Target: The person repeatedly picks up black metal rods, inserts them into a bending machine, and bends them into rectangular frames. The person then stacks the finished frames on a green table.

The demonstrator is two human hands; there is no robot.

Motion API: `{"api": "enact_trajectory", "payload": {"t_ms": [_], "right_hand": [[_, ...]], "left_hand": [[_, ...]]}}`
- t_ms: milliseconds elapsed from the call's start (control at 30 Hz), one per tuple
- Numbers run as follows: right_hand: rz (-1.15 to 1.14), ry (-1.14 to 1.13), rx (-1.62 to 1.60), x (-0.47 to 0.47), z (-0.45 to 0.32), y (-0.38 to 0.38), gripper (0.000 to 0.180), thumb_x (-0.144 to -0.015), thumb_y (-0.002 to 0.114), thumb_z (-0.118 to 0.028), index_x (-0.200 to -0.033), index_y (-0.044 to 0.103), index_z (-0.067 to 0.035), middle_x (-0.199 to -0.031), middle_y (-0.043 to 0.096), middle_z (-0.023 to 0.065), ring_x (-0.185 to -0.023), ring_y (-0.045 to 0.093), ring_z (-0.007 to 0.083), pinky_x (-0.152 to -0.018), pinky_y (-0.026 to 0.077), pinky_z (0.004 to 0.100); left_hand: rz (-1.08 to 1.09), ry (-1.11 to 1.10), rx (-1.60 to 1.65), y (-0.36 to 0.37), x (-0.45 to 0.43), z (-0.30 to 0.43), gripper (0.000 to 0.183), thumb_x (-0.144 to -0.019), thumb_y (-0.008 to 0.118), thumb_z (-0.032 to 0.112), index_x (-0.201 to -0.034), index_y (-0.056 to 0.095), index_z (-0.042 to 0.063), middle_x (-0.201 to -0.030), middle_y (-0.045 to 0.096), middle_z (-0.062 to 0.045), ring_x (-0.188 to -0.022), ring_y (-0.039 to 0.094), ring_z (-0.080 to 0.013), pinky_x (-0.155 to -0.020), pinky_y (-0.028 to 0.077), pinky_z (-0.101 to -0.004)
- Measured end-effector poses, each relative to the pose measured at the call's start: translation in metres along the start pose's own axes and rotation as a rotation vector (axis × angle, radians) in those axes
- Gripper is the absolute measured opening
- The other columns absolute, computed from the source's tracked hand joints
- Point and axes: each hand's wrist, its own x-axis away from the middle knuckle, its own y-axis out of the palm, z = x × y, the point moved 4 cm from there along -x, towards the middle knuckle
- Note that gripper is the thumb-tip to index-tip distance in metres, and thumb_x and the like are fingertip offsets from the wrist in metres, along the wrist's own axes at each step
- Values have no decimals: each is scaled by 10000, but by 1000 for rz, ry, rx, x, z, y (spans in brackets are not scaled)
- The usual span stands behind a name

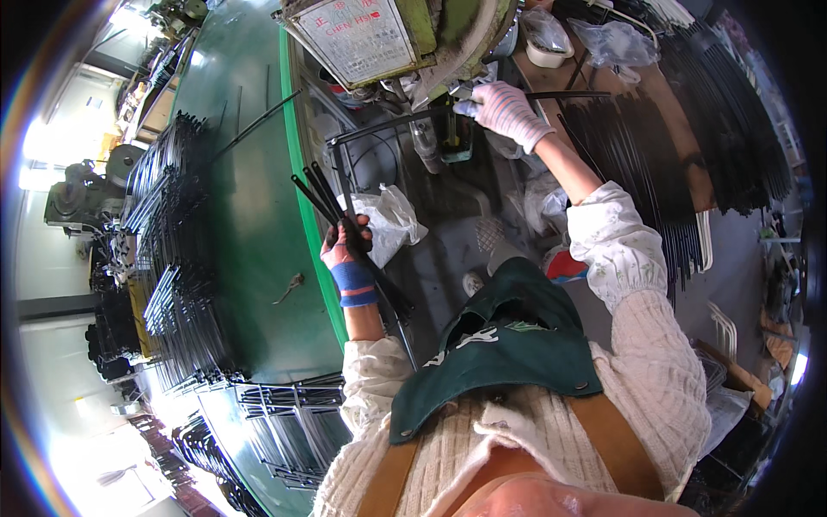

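My left hand [349, 249], in a blue and orange glove, is closed around several thin black metal tubes [320, 187] over the right edge of the green surface. From that bundle a flat black bar or tube [387, 126] rises, bends at a joint and runs right, under the green machine head [426, 45]. My right hand [507, 113], in a striped glove, is at the machine's working end, its fingers by this bar. Whether the fingers close on it is hard to tell. Another black piece [568, 95] sticks out to the right of that hand.
The green-topped table [258, 258] lies on the left, with piles of black rods [174, 291] along its far side. On the right, a brown board [688, 142] carries more black rods and a white tub [548, 48]. A white plastic bag [387, 223] hangs beside the table.
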Motion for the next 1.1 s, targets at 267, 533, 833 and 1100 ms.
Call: {"api": "enact_trajectory", "payload": {"t_ms": [267,533,833,1100], "right_hand": [[37,-81,-32,-19,-9,37,417,-833,572,-506,-847,710,-112,-746,656,149,-770,634,315,-708,490,407],[-9,-80,-94,-11,-10,33,358,-822,605,-466,-879,714,-129,-694,637,157,-687,619,332,-667,495,412],[-247,30,-181,-15,-19,38,411,-826,621,-472,-904,702,-77,-716,655,147,-738,645,301,-690,489,372],[-265,91,-201,-12,-10,40,380,-820,619,-434,-813,698,-62,-689,643,150,-701,629,312,-701,488,378]], "left_hand": [[-4,26,10,-33,-5,2,156,-903,577,127,-946,579,-23,-751,654,-173,-551,591,-189,-433,437,-255],[628,756,-540,-36,91,153,268,-937,501,185,-803,652,9,-660,634,-48,-493,540,-89,-437,401,-188],[-309,-44,-22,95,52,-9,175,-904,570,143,-962,664,7,-736,662,-35,-528,530,-77,-442,365,-195],[-254,-144,-14,114,33,-58,170,-881,592,172,-925,677,31,-709,642,-30,-480,508,-83,-414,336,-198]]}}
